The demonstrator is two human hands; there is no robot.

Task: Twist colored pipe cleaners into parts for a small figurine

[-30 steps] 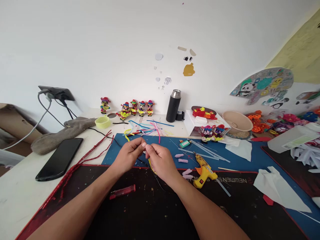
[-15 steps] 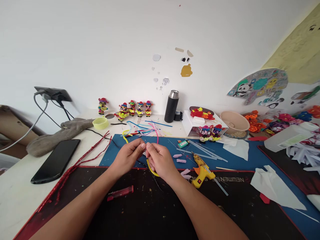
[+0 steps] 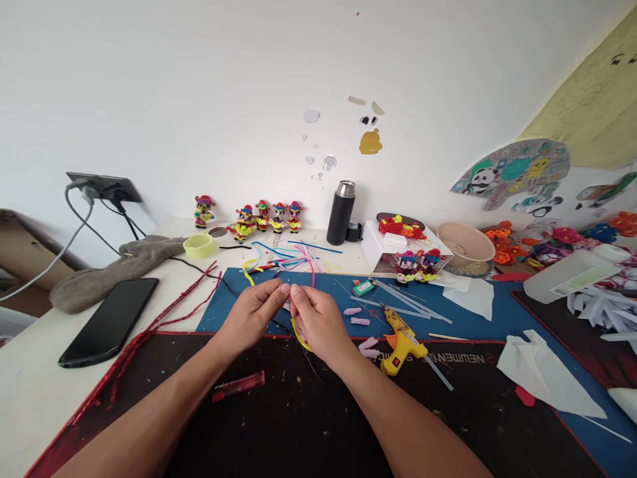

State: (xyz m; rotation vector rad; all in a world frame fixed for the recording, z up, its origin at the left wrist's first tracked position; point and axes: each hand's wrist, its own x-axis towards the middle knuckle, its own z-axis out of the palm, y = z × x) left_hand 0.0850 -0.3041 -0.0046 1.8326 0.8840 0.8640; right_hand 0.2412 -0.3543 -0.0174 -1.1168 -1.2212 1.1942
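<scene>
My left hand point(image 3: 255, 313) and my right hand point(image 3: 318, 323) meet over the mats, thumbs and fingertips pinched together. A yellow pipe cleaner point(image 3: 300, 338) curves out below my right hand, which is closed on it. Whatever lies between the left fingertips is too small and covered to name. A thin dark wire point(image 3: 312, 366) hangs or lies just under the hands. To the right are short pale purple fuzzy pieces point(image 3: 360, 321) and a yellow glue gun point(image 3: 405, 345). A red box-cutter-like tool point(image 3: 239, 386) lies on the black mat beneath my left forearm.
Red fuzzy strands point(image 3: 149, 328) and a phone point(image 3: 110, 322) lie at left. Small figures point(image 3: 245, 224) stand along the wall, near a black thermos point(image 3: 341, 214). Glue sticks point(image 3: 413, 300), a white box point(image 3: 375, 255), a round bowl point(image 3: 465, 242) and tissue point(image 3: 542, 372) are at right.
Both hands stay pinched together in nearly the same place, with only a slight shift of the fingers. The view has moved very slightly.
</scene>
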